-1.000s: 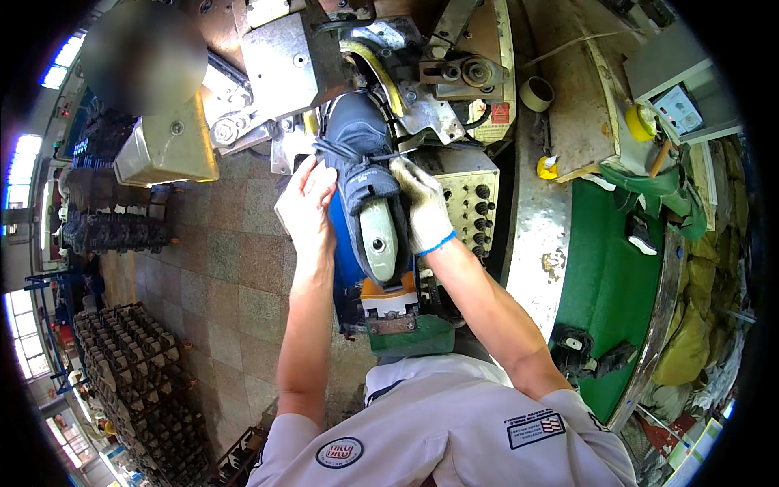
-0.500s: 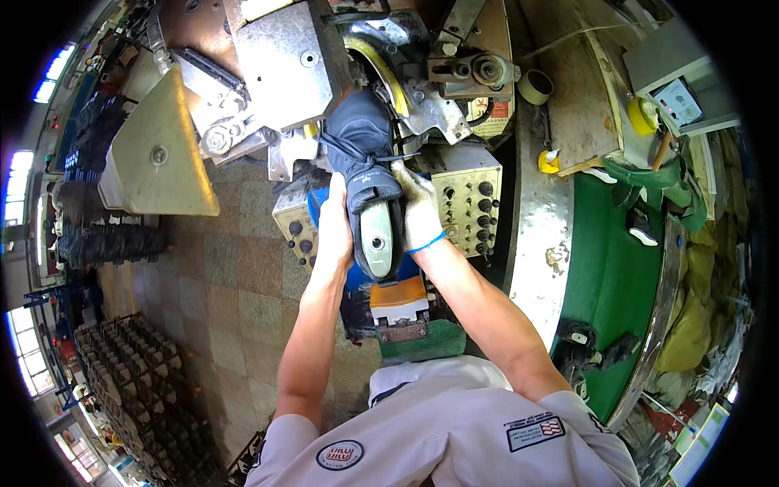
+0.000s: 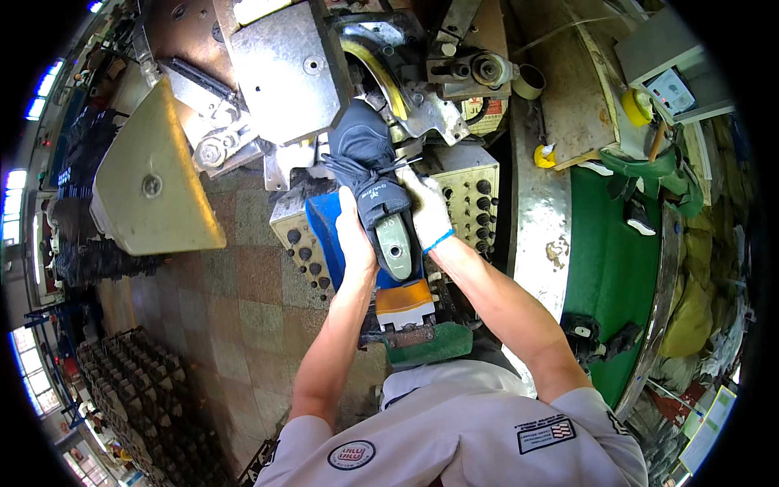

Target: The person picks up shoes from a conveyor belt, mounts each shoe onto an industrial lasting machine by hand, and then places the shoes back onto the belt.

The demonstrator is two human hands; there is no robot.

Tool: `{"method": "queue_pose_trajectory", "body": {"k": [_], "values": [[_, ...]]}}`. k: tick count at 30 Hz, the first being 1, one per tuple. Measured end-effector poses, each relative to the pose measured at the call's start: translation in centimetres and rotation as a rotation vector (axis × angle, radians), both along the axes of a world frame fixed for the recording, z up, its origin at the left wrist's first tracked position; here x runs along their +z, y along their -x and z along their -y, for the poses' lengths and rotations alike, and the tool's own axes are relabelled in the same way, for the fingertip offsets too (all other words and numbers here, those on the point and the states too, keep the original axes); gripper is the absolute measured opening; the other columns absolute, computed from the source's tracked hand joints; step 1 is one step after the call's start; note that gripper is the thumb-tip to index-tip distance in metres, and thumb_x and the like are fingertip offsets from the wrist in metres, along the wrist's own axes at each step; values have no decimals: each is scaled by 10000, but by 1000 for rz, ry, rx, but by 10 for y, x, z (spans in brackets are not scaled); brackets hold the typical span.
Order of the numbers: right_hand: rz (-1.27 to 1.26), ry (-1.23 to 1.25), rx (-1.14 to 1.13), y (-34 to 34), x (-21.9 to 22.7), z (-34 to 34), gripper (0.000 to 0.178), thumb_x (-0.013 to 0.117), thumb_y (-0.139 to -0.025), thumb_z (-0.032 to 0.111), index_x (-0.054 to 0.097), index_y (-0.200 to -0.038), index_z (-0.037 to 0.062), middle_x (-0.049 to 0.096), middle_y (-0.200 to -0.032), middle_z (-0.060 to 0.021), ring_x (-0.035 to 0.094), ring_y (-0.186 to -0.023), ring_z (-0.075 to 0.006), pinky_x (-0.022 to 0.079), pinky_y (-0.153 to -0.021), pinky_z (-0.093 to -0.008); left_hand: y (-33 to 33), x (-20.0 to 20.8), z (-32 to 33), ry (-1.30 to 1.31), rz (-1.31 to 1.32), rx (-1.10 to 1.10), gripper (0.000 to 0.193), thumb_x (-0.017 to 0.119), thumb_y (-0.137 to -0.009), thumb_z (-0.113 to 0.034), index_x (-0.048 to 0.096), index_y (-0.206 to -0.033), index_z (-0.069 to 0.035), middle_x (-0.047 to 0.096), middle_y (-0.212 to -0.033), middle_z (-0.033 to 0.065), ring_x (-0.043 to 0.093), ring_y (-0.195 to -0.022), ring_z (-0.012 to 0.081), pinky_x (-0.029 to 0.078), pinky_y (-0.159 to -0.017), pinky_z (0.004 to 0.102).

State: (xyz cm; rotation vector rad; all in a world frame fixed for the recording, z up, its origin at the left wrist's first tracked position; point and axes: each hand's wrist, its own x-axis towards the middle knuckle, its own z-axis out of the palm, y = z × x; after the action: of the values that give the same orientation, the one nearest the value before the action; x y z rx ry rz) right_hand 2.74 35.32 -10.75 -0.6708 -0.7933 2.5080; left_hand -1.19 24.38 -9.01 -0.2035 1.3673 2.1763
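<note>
Between my two hands is a dark navy shoe upper [image 3: 363, 138] with laces, fitted over a pale green shoe last [image 3: 395, 247]. Its toe points away from me, toward the metal machine head [image 3: 296, 65] with a curved yellow band [image 3: 380, 73]. My bare left hand [image 3: 354, 231] is wrapped along the shoe's left side. On the right side my right hand [image 3: 428, 207], in a white glove with a blue cuff, grips it near the laces. Below the heel sits an orange and white block [image 3: 404, 304] on the machine. Whether the toe touches the machine I cannot tell.
Control boxes with black knobs [image 3: 471, 203] flank the shoe, and a blue panel [image 3: 326, 231] lies beside my left hand. A cream guard [image 3: 154, 178] juts out at left. To the right runs a green conveyor [image 3: 604, 268] bearing shoes. Racks of lasts [image 3: 134, 398] stand lower left.
Both hands and the shoe have shifted slightly right, and the shoe's heel end has swung to the right. More of the blue panel shows beside my left hand.
</note>
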Motion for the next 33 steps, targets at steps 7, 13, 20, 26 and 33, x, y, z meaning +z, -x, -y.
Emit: {"method": "queue_pose_trajectory", "body": {"k": [7,13,20,26,33], "values": [[112,-276,166,-4,6,-15,353,627,-992,343,722,-960,4,650,-819,41,538,-725,-64,464,-624,-279,-4,-44,-4,-178,-11,15,420,364,-1082,-390,586,-1208,-56,681,-980,24,645,-848,140,525,-783,285],[598,-778,242,-31,9,-29,554,586,-974,500,722,-876,-28,664,-696,-49,566,-586,-149,412,-523,-398,16,-27,33,534,-494,-275,457,368,-1084,-399,605,-1168,-17,659,-975,38,594,-882,125,485,-821,272],[-151,169,3,-239,-111,-155,628,405,-1027,484,504,-1311,-68,542,-1338,-304,621,-1138,-386,557,-855,-441,-53,75,2,594,-585,65,664,537,-1014,-435,389,-1489,5,508,-1421,224,492,-1295,283,328,-1119,364],[642,87,-565,-437,-129,-235,622,566,-967,472,536,-1255,-78,654,-1140,-284,677,-938,-441,534,-750,-552,-72,67,-40,891,-905,201,488,775,-791,-93,600,-1236,4,610,-1136,111,568,-1050,242,442,-983,369],[801,245,-877,-609,-215,-391,620,644,-934,359,488,-1373,-50,562,-1342,-278,631,-1097,-459,459,-963,-636,-42,37,-20,1043,-908,179,327,773,-842,-105,700,-1119,54,715,-1092,149,642,-956,239,500,-929,366]]}}
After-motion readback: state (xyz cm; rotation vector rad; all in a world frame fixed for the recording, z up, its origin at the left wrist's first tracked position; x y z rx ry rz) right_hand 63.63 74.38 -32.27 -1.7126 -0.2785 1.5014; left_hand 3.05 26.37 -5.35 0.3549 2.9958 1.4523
